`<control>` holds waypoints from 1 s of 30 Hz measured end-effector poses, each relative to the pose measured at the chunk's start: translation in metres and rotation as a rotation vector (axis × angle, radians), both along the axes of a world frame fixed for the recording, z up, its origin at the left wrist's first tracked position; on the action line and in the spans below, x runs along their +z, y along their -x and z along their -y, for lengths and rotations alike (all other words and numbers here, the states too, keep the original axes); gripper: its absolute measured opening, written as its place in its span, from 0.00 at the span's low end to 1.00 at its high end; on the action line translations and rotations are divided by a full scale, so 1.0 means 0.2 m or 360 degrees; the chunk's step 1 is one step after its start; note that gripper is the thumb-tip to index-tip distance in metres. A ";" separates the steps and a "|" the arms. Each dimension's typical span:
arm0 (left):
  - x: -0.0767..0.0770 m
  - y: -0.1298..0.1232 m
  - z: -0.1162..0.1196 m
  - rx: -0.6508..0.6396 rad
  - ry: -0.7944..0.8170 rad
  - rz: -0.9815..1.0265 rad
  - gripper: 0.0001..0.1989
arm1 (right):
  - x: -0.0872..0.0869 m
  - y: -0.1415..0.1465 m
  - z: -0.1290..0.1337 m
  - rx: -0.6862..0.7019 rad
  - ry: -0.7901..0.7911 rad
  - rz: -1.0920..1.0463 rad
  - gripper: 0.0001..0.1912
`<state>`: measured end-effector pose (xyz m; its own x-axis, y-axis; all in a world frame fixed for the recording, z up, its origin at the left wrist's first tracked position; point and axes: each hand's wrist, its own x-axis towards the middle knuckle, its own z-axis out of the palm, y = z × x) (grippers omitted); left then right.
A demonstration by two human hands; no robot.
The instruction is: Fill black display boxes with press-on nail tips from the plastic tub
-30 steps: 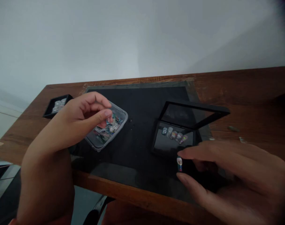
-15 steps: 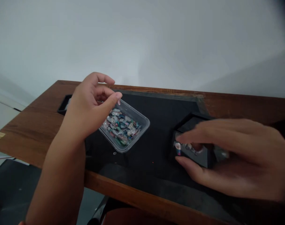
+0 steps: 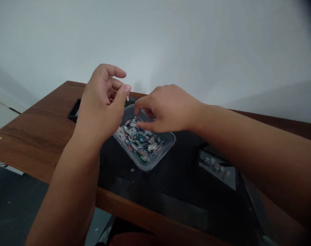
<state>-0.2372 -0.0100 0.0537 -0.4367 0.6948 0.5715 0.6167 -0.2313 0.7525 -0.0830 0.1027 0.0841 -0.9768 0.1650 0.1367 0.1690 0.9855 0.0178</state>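
My left hand (image 3: 104, 99) is raised at the container's left side, thumb and finger pinched on a small clear piece (image 3: 128, 98) that looks like a false nail. My right hand (image 3: 165, 111) reaches over the clear plastic container (image 3: 168, 145), palm down, with its thumb and index fingertips apart. Between those fingertips shows a small dark false nail (image 3: 135, 118); whether they touch it is unclear. Many glossy, patterned false nails (image 3: 142, 140) lie heaped in the container. Under my right forearm, a black-edged tray (image 3: 230, 181) bears several nails (image 3: 214, 166) in a row.
A black mat (image 3: 181, 181) covers part of the wooden table (image 3: 40, 126). One loose clear piece (image 3: 132, 170) lies on the mat in front of the container. Behind my left wrist is another small black tray (image 3: 73, 111). A pale wall (image 3: 155, 44) stands beyond the table.
My right hand has left the tray on the right and moved left over the container. My left hand keeps its pinch, slightly higher in view. The view has shifted a little.
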 end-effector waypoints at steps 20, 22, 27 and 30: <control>0.05 -0.06 0.01 -0.0225 -0.0083 0.0243 0.10 | -0.08 0.13 0.15 0.0210 0.0263 0.0340 0.13; 0.05 -0.06 0.01 -0.0249 -0.0034 0.0277 0.08 | -0.07 0.11 0.15 0.0262 0.0446 0.0412 0.13; 0.05 -0.06 0.00 -0.0269 -0.0034 0.0292 0.09 | -0.08 0.10 0.16 0.0219 0.0447 0.0505 0.17; 0.06 -0.07 0.00 -0.0237 0.0003 0.0270 0.09 | -0.08 0.10 0.17 0.0228 0.0425 0.0496 0.15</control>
